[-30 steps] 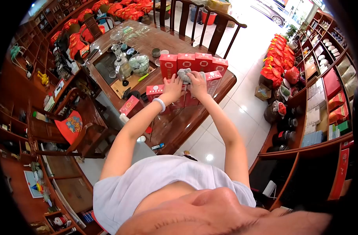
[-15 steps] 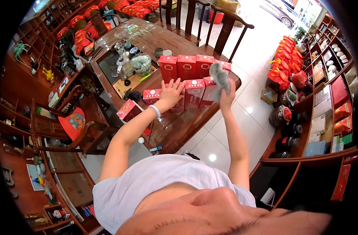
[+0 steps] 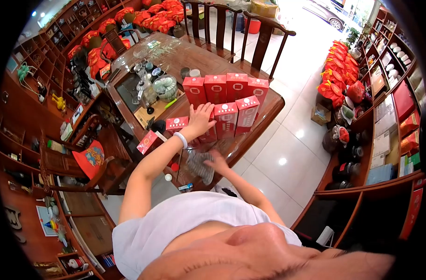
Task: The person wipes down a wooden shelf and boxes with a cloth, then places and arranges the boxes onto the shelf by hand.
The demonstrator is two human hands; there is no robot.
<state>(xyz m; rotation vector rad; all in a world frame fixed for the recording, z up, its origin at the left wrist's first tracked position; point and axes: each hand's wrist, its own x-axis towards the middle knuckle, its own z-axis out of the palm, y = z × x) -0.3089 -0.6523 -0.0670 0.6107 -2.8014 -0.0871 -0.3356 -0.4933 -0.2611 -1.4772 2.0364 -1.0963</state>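
The open left hand (image 3: 201,120) touches red boxes (image 3: 226,122), print (image 3: 224,111) unreadable; right hand (image 3: 218,162) grips grey cloth (image 3: 200,166).

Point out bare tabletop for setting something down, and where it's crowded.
Free: tabletop between the cups and chairs; a narrower strip between the front red boxes and the right edge. Crowded: around the glass bowl, where the back red boxes stand, and the near end under the right hand and gray cloth.

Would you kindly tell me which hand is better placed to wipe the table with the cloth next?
Probably the right hand: it is at the cloth, over the table's near end, though blur hides its grip. The left hand is at the red boxes, farther from the cloth.
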